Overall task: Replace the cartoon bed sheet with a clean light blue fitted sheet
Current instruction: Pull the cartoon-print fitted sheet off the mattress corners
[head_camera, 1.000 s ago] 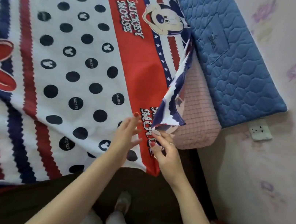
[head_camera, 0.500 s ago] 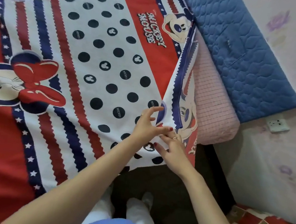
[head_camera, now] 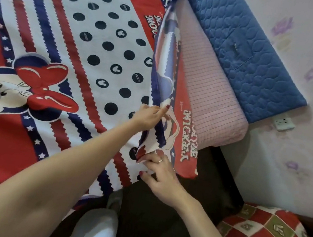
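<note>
**Mia:** Where is the cartoon sheet (head_camera: 70, 48)?

**Ben:** It lies on the bed and covers most of it. Only the right side edge is folded back. There you can see the pink checked mattress (head_camera: 211, 98) under it.

**Mia:** What are the hands doing?

**Ben:** The left hand (head_camera: 150, 115) grips the folded-up edge, with its fingers curled on the cloth. The right hand (head_camera: 161, 174) pinches the corner lower down. Both hold the sheet, nothing else.

**Mia:** Is the sheet hard to move?

**Ben:** I think not. It looks thin, soft and light, and it bends and hangs where it is lifted. It will flop, so it is best to hold it by the edge and the corner, like now. A big sheet can drag, though.

**Mia:** Is there room to pull?

**Ben:** On the right it is tight. A blue quilted pad (head_camera: 243, 50) lies just beside the mattress, against the wall (head_camera: 297, 159). A socket (head_camera: 284, 122) sits on that wall near the pad's end. A red checked cushion (head_camera: 260, 235) is down by the right arm. To the left the bed is wide open, so pulling that way looks easiest.

**Mia:** And the light blue sheet?

**Ben:** I cannot see it here.
</note>
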